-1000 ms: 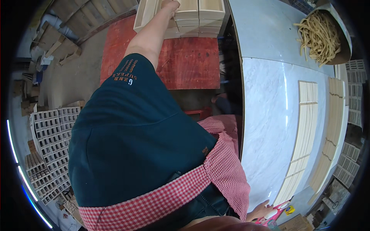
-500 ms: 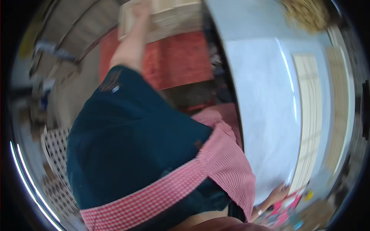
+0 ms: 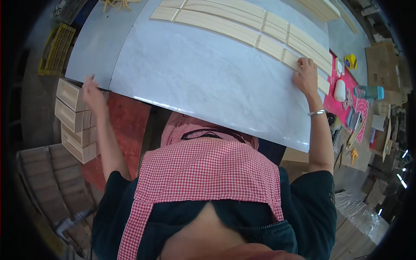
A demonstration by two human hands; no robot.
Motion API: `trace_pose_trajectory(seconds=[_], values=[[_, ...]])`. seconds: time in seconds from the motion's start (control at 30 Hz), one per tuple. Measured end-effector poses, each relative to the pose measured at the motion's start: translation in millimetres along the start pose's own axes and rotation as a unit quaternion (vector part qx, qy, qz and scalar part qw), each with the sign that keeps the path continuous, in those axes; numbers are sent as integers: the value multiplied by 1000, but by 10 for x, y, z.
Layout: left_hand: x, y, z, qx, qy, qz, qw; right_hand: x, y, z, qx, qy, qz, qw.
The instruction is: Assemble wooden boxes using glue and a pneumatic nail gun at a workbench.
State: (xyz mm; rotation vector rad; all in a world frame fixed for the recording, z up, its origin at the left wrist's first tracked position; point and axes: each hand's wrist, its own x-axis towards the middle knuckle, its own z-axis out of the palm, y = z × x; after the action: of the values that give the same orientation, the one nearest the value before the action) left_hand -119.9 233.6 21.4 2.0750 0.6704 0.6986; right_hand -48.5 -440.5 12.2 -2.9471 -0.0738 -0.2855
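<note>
My left hand (image 3: 92, 92) is raised beside a stack of pale wooden drawer-like boxes (image 3: 69, 96), near the table's left corner. Its fingers look loosely apart, slightly blurred, with nothing visible in them. Across the table, my right hand (image 3: 307, 77) bends its fingers down onto a short pale wooden slat (image 3: 291, 60) and grips at its edge. That slat lies in line with longer wooden slats (image 3: 216, 27), laid in rows with narrow gaps. A bangle circles my right wrist.
The slats lie on a glossy white table (image 3: 190, 69). To the right are a pink cloth (image 3: 333, 102), a white spool (image 3: 339, 90), a teal-lidded jar (image 3: 370, 92) and a yellow tape measure (image 3: 350, 61). The boxes stand on a red board (image 3: 125, 125); a yellow crate (image 3: 56, 48) is at far left.
My view has swung from the boxes at the left to the table. My left hand has come away from the boxes; my right hand stays at the slats.
</note>
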Motion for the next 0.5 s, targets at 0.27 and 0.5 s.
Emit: trace_pose_trajectory(seconds=[0.27,0.5], values=[[152,1088,1637,116,-205,453,860,-169,324,-251,-12,-7,-50,999],[498,1591,1885,377,-306,455,746,-33,168,-827,-40,-124,-18,991]])
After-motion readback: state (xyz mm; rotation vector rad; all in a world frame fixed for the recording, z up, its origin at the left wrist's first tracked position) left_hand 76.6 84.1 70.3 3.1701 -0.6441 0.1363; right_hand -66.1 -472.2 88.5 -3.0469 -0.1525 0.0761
